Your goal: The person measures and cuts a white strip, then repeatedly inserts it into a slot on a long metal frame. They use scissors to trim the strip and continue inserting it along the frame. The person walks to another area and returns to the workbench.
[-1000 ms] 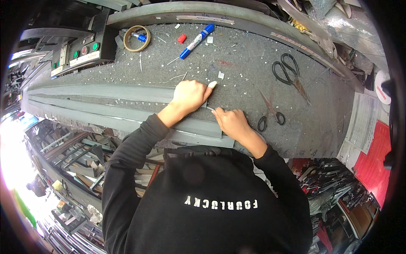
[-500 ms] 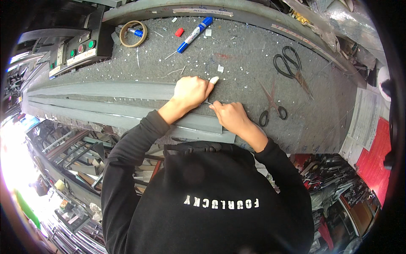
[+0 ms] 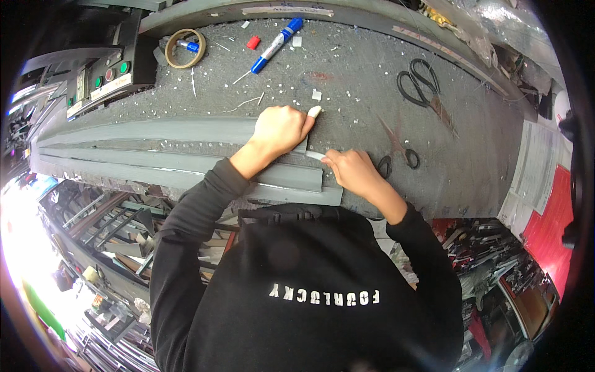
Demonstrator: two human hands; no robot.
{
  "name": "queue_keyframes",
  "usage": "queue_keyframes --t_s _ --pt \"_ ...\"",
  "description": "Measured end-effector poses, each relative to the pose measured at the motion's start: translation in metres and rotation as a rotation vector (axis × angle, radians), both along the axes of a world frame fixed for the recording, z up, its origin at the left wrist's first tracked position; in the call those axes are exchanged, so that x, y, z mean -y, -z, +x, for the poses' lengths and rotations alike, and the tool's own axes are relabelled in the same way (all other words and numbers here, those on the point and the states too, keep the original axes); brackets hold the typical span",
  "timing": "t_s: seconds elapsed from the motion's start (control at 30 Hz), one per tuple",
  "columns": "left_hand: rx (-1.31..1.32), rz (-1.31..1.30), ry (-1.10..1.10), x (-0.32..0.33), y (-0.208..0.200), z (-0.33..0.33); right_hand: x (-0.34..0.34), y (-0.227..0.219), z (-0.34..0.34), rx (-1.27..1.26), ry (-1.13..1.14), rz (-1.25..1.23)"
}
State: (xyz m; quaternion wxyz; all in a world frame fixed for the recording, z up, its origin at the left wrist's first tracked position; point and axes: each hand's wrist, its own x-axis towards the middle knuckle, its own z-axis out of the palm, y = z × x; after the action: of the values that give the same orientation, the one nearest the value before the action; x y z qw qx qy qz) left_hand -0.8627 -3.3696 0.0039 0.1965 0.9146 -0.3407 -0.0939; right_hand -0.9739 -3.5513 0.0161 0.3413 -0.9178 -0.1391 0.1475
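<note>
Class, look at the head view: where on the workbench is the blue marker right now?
The blue marker lies at the far edge of the workbench, left of centre, between the tape roll and the black scissors.

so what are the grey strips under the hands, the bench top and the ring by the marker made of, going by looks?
Grey strips: probably rigid plastic or painted metal profile; flat matt faces, straight edges, a pale highlight along one edge. Bench top: dark, speckled, rough surface, likely a felt or rubber mat, littered with white chips. Ring: tan tape roll, papery-looking, hollow centre. Left hand presses on a strip.
</note>
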Motion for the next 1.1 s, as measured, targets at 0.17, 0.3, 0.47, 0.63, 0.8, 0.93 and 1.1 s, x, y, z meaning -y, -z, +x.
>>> queue_keyframes --t_s 0.17,0.3,0.47,0.63,0.8,0.93,1.1 --pt "0.045 -0.052 -0.036 0.003 0.001 -0.005 -0.007 0.012 0.0 0.069 0.0 0.025" --pt "-0.048 0.04 0.005 0.004 -0.006 -0.002 -0.009 0.017 -0.002 0.165 -0.075 0.046" --pt "-0.285 0.01 0.212 -0.013 -0.032 0.014 0.001 -0.007 0.001 -0.195 0.155 0.163" --pt "-0.529 0.156 0.382 -0.02 -0.049 0.01 0.015 -0.053 0.019 -0.477 0.115 0.404" --pt "-0.633 0.158 0.417 -0.018 -0.045 -0.001 0.008 -0.065 0.021 -0.901 0.124 0.435" --pt "-0.707 0.167 0.391 -0.018 -0.038 -0.003 0.0 -0.044 0.019 -0.748 0.153 0.362" --pt "-0.776 0.11 0.379 -0.016 -0.035 0.0 0.003 -0.028 0.014 -0.689 0.177 0.412"
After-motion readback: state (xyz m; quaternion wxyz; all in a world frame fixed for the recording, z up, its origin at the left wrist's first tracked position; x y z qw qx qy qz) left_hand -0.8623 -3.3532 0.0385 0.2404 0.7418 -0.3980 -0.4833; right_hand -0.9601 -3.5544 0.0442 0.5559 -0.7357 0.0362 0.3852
